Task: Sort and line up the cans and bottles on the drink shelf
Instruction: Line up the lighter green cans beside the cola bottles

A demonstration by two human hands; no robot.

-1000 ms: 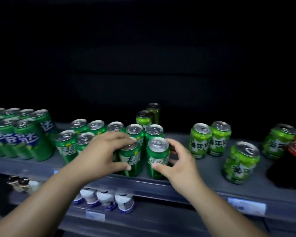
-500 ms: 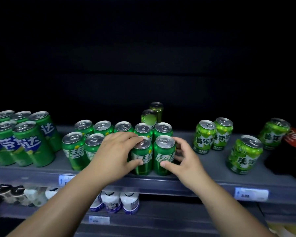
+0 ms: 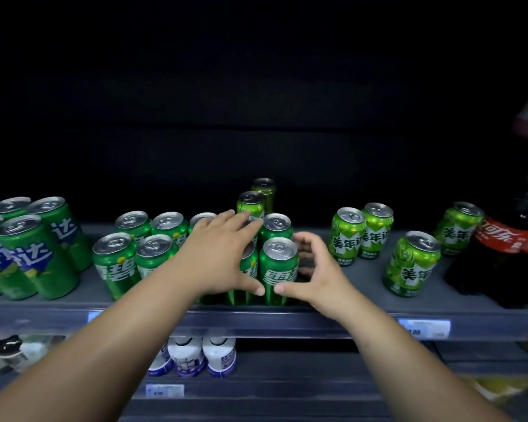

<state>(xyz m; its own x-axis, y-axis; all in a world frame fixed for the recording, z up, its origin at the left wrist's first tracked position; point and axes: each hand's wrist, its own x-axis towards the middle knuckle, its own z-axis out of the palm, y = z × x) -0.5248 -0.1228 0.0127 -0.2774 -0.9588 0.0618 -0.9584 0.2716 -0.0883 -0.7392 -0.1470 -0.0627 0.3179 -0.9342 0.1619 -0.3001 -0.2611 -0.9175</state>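
Sprite cans (image 3: 116,263) stand upright in a loose block on the drink shelf (image 3: 348,300), where a person works at the block's right-hand column. The front can (image 3: 279,269) of that column sits at the shelf's lip. A second can stands directly behind it, and two slimmer cans (image 3: 250,202) stand farther back.

The left hand (image 3: 220,257) lies over the tops of the cans just left of the front can, its fingers (image 3: 226,217) straight and reaching rearward, thumb low at the front. The right hand (image 3: 314,269) cups the front can's right side, thumb tip on the label. Its fingers (image 3: 302,242) curl toward the can behind; a dark gap shows between palm and can, and whether they grip cannot be told.

The front can stands between the two thumbs, long axis vertical, with the right hand nearer. Squaring the column likely calls for a short push straight back.

Right of the front can, lime cans (image 3: 348,236) stand scattered, with a cola bottle (image 3: 512,245) beyond them. Far to its left are Fanta cans (image 3: 28,254).
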